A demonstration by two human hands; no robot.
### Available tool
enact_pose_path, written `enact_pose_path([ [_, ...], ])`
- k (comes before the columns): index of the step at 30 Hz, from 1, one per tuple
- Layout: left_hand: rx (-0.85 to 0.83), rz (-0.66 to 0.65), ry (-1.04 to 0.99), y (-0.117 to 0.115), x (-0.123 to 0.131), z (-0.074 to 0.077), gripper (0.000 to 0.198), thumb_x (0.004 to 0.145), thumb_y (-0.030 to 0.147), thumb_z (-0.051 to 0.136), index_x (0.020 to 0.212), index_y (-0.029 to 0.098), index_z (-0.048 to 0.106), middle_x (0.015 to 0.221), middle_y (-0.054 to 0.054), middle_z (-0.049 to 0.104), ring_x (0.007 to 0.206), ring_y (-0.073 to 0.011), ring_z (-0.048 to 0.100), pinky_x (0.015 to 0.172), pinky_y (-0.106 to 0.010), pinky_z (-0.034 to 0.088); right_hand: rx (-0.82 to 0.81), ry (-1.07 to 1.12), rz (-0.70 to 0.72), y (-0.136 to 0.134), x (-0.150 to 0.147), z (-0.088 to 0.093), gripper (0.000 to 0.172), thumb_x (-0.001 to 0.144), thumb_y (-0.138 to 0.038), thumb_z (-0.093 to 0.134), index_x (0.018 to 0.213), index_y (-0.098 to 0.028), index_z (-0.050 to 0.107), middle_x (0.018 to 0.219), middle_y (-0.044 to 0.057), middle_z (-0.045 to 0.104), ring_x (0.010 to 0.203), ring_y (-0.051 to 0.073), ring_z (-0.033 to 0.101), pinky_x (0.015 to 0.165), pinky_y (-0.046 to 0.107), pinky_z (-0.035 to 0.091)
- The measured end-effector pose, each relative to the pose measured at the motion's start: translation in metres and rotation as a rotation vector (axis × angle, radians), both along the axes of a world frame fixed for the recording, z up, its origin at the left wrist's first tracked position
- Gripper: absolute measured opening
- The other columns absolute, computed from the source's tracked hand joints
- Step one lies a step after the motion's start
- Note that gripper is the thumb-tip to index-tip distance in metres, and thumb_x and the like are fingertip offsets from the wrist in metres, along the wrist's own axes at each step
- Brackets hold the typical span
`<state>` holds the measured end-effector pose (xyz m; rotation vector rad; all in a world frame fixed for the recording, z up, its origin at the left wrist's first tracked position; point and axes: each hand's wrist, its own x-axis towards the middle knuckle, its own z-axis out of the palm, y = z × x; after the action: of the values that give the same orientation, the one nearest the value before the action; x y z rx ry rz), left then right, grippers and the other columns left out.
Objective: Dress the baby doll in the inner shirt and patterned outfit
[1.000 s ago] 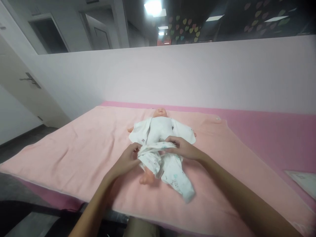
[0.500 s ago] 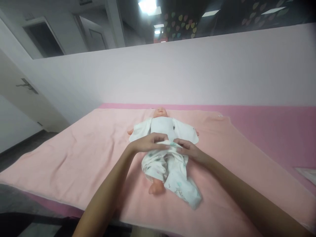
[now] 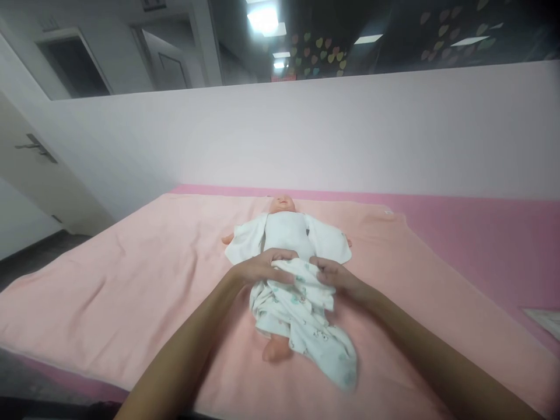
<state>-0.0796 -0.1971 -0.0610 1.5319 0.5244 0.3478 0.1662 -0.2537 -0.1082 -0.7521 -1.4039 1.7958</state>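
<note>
A baby doll lies on its back on a peach towel, head toward the wall. It wears a white wrap top and white printed trousers. One bare foot sticks out below the cloth. My left hand grips the trousers' waistband at the doll's waist, fingers curled over the cloth. My right hand pinches the same waistband from the other side.
The towel covers a pink table that runs along a pale wall. A folded pale cloth lies at the right edge. A door with a handle stands at the left.
My left hand moved from the doll's left hip up to the waist beside my right hand. The trousers' waistband has come up over the doll's belly and the cloth lies flatter over the legs.
</note>
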Motion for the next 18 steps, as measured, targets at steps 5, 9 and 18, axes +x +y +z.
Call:
enact_pose_path([
  [5,0.029,0.012,-0.075,-0.004,0.001,0.004,0.039,0.075,0.044,0.089,0.094,0.017,0.068,0.089,-0.002,0.066,0.081,-0.0166,0.066,0.075,-0.027,0.054,-0.077,-0.007,0.261,-0.009,-0.003,0.005,0.037,0.087,-0.046,0.083,0.101,-0.015,0.070,0.091,0.004,0.071,0.083,0.018,0.068,0.076,0.027,0.051],
  [9,0.093,-0.060,0.106,-0.005,0.002,0.005,0.050,0.066,0.041,0.095,0.106,0.021,0.072,0.102,-0.003,0.072,0.097,-0.0234,0.071,0.083,-0.031,0.056,-0.024,0.001,0.144,-0.006,-0.001,-0.001,0.043,0.081,-0.051,0.087,0.097,-0.015,0.071,0.085,0.003,0.071,0.073,0.016,0.065,0.065,0.024,0.049],
  [18,0.256,-0.063,0.119,-0.008,-0.003,0.011,0.031,0.084,0.045,0.080,0.101,0.022,0.069,0.100,-0.001,0.069,0.097,-0.0208,0.066,0.082,-0.028,0.052,0.189,-0.210,0.173,0.000,0.003,0.013,0.049,0.087,-0.051,0.082,0.122,-0.020,0.069,0.108,0.005,0.072,0.099,0.022,0.068,0.082,0.031,0.055],
])
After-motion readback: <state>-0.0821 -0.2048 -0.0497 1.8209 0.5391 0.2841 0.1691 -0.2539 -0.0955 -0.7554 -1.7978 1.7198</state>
